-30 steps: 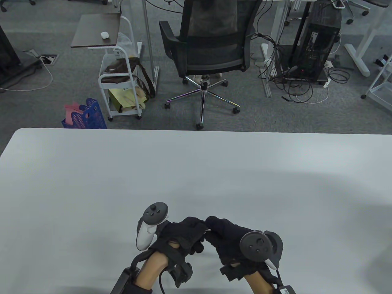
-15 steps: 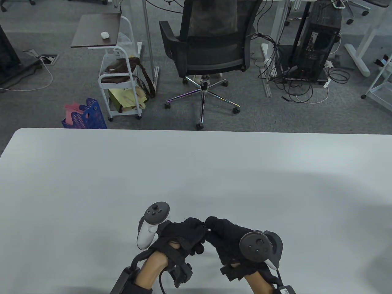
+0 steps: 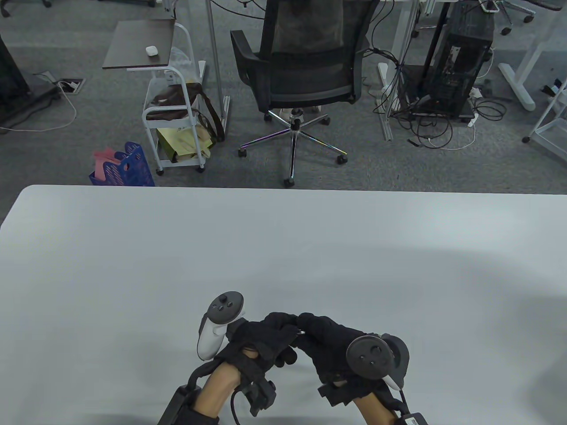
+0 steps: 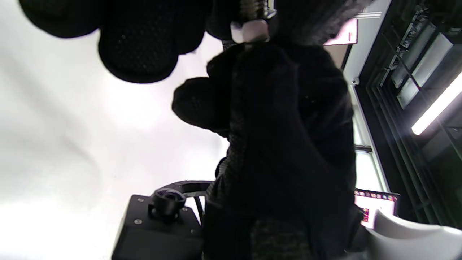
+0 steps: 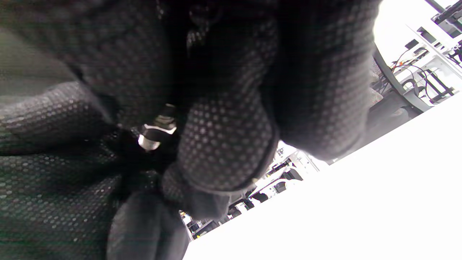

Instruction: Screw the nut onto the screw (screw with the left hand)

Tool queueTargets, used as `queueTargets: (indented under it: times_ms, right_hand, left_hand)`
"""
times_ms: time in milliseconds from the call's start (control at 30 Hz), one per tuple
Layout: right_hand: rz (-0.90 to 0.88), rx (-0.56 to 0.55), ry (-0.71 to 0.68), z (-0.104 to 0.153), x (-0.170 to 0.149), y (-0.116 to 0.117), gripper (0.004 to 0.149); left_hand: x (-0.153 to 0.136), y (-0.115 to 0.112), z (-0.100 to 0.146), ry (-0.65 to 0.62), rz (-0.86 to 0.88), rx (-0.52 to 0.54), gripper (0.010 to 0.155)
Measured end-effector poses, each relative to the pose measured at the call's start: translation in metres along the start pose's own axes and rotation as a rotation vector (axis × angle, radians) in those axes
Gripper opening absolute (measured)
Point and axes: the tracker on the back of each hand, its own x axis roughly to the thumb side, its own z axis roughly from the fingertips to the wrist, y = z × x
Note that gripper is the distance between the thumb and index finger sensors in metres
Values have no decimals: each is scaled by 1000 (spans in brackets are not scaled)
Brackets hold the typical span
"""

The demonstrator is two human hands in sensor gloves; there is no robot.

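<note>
left hand (image 3: 261, 338) pinching nut (image 4: 249, 30), right hand (image 3: 330, 343) pinching screw (image 5: 158, 128) above counter (image 3: 133, 265); nut seated on thread, turning unfinished, depth unclear.

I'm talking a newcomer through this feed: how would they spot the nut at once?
Start at the white table and go to its near edge, where the two black-gloved hands meet. Between their fingertips sits the nut, on the screw. It is the only pale, shiny, flat-sided bit among the black gloves.
</note>
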Motion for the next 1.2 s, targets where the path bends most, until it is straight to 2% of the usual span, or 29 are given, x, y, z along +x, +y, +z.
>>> queueTargets:
  times_ms: [133, 300, 400, 500, 567, 667, 767, 900, 967, 1067, 1200]
  right_hand:
    - [17, 3, -7, 0, 0, 0, 47]
    - [10, -5, -5, 0, 1, -1, 47]
    - [6, -6, -2, 0, 0, -1, 47]
    - [10, -3, -4, 0, 0, 0, 47]
    - [15, 2, -10, 0, 1, 0, 47]
    - [-2, -9, -5, 0, 1, 0, 47]
    - [1, -9, -2, 0, 0, 0, 47]
    - [12, -7, -4, 0, 1, -1, 47]
    - [5, -7, -4, 0, 1, 0, 47]
    - [6, -18, 0, 0, 0, -1, 47]
    - [9, -9, -1, 0, 0, 0, 47]
  left_hand:
    - [2, -1, -1, -6, -29, 12, 58]
    - [3, -1, -1, -18, 1, -60, 60]
    - [1, 0, 0, -21, 13, -8, 67]
    - [1, 2, 0, -7, -13, 52, 57]
    - [4, 1, -1, -26, -14, 14, 55]
    - [4, 1, 0, -39, 15, -14, 56]
    - [0, 2, 1, 0, 10, 22, 67]
    - [2, 0, -1, -13, -17, 16, 57]
    - [5, 0, 0, -27, -33, 8, 56]
    - [3, 0, -1, -38, 1, -16, 58]
    - [-1, 1, 0, -2, -6, 27, 67]
